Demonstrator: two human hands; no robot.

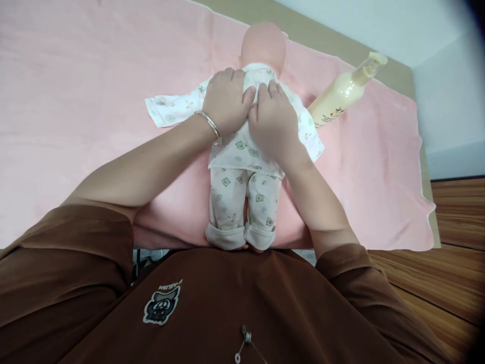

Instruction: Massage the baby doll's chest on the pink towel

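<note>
Your brown shirtfront [212,308] fills the foreground. From left, your left hand [226,101], a silver bangle [208,126] at its wrist, lies flat with fingers together on the printed top [231,151] of a baby doll [245,167]; your right hand [273,126] presses just beside it, fingers slightly spread, neither pinching. The doll lies on a pink towel [76,101], feet toward you. Right of it, a cream pump bottle [343,91] lies on its side at the towel's edge.
</note>
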